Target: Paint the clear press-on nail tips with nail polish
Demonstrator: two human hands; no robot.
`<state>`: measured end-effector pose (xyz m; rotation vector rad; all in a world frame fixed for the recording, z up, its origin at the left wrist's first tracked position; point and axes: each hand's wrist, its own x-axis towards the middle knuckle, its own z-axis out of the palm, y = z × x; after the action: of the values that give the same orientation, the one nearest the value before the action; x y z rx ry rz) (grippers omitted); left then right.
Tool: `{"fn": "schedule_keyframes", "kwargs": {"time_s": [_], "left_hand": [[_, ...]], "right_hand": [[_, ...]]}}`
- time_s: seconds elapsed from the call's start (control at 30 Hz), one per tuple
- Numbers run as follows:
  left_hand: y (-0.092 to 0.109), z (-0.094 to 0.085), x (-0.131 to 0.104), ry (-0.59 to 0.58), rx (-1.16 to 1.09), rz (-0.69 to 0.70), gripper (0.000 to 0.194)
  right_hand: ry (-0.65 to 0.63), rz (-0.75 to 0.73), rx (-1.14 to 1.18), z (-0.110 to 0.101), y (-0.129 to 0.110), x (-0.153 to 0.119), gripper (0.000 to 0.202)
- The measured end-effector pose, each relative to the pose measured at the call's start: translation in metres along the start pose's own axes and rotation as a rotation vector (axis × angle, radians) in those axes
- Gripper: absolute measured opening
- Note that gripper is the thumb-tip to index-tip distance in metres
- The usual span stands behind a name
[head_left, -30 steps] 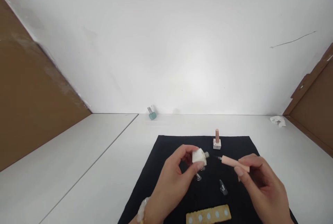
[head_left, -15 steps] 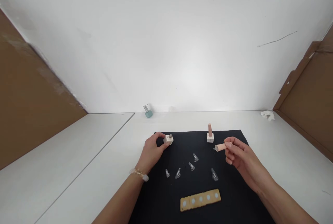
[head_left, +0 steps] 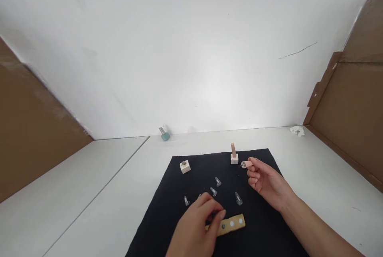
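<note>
The person's right hand (head_left: pixel 266 181) has thumb and fingers clamped on a pale-peach, tube-shaped cap (head_left: pixel 248 164), its thin dark brush (head_left: pixel 240 165) pointing left above a black cloth (head_left: pixel 260 233). A light, steady pinch should serve best, keeping the bristles off the cloth and the nearby square white bottle with a tan cap (head_left: pixel 234 159). The left hand (head_left: pixel 193 229) bends over a flat tan strip with round dots (head_left: pixel 233 223); whether its fingers grip anything cannot be told. Handling the strip by its edges (not the dots) seems wise. The uncapped white cube-shaped bottle (head_left: pixel 185 167) stands far left on the cloth.
</note>
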<state>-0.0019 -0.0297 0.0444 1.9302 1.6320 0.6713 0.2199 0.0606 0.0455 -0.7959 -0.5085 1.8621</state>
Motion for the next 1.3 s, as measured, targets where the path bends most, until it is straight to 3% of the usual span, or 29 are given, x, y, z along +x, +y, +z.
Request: {"fn": "schedule_keyframes", "kwargs": {"time_s": [0.1,0.23,0.47,0.63,0.73,0.83,1.0,1.2,1.3], "left_hand": [[0.017,0.021,0.020,-0.081,0.064,-0.068,0.020],[0.024,0.032,0.042,-0.096,0.053,-0.118,0.015],[0.030,0.044,0.038,-0.034,0.053,-0.154,0.017],[0.029,0.053,0.035,-0.004,-0.027,-0.100,0.022],[0.023,0.052,0.032,0.005,-0.117,-0.025,0.019],[0.018,0.042,0.027,0.087,-0.309,0.043,0.015],[0.014,0.022,0.024,0.149,-0.569,0.018,0.011],[0.006,0.018,0.032,0.135,-0.729,-0.050,0.007],[0.002,0.018,0.032,0.140,-0.755,-0.028,0.007]], "right_hand": [[-0.017,0.005,0.030,-0.001,0.000,0.000,0.030],[-0.031,-0.002,0.060,-0.001,-0.001,-0.001,0.030],[-0.033,0.011,0.079,0.003,-0.002,-0.003,0.032],[-0.020,0.010,0.062,0.002,0.002,-0.001,0.031],[-0.017,-0.010,0.040,0.000,0.001,0.000,0.032],[-0.020,-0.049,0.006,0.002,-0.003,-0.002,0.034],[-0.028,-0.137,-0.100,0.009,-0.008,-0.011,0.033],[-0.073,-0.429,-0.496,0.014,0.002,-0.026,0.028],[-0.123,-0.477,-0.653,0.015,0.006,-0.032,0.024]]}}
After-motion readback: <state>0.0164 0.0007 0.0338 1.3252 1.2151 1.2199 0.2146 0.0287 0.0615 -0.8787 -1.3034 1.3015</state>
